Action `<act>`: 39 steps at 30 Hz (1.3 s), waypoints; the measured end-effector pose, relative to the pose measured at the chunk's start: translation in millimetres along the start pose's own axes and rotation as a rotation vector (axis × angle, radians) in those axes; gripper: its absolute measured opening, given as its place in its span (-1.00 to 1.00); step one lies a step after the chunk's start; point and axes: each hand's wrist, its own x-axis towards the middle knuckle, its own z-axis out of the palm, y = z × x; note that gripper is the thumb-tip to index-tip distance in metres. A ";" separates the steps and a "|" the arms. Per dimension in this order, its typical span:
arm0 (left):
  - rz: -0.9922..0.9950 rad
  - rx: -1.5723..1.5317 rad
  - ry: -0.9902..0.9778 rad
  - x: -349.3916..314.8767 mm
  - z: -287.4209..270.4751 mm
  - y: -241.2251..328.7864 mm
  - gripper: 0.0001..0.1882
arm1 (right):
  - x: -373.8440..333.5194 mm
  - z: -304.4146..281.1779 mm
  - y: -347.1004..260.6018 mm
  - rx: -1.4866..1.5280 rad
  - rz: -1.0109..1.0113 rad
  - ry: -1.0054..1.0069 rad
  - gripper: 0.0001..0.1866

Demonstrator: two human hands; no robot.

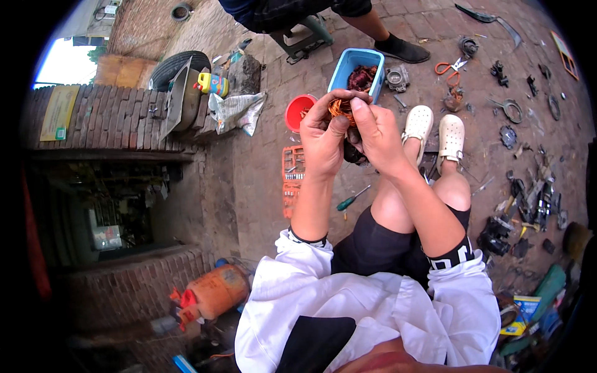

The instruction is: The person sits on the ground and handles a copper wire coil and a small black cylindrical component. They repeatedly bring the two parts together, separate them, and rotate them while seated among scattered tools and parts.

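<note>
Both hands are raised in front of me, closed around a coil of copper wire (340,110). My left hand (323,138) grips its left side, with the thumb up against the strands. From the right, my right hand (378,133) pinches it with thumb and fingers. The fingers cover much of the coil. A dark rounded part (354,153) shows just below the hands; whether it is held or lies lower down, I cannot tell. Just beyond is a blue plastic basin (339,69) with dark reddish wire bundles (362,79) in it. A red bowl (294,116) sits left of my left hand.
An orange socket set case (291,194) and a green-handled screwdriver (352,199) lie on the brick ground. Orange-handled scissors (449,69) and a sickle (497,22) are at the far right, with several metal parts (541,199) nearer. Another person's foot (403,48) is beyond the basin.
</note>
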 end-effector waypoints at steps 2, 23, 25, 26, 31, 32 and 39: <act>0.011 -0.015 0.005 -0.8 1.0 -3.7 -0.55 | -0.6 -0.5 0.2 -0.047 -0.039 0.025 -0.52; -0.053 0.074 -0.031 11.9 -17.1 2.6 -0.51 | 15.4 -16.4 -10.7 0.396 0.451 -0.186 -0.45; -0.045 0.072 -0.005 12.5 -17.4 -0.6 -0.56 | 15.1 -18.2 -9.2 0.393 0.450 -0.192 -0.45; -0.042 0.072 0.009 12.5 -17.1 -1.8 -0.57 | 14.6 -18.6 -7.8 0.387 0.451 -0.194 -0.45; -0.039 0.056 0.046 11.1 -11.9 -6.0 -0.69 | 8.9 -18.8 -5.7 0.438 0.440 -0.166 -0.46; -0.053 0.068 0.061 11.3 -9.7 -7.2 -0.71 | 8.5 -20.2 -6.4 0.453 0.449 -0.149 -0.47; -0.277 0.064 0.008 28.4 2.7 -1.1 -0.77 | 16.9 -29.8 -9.4 0.640 0.494 -0.107 -0.53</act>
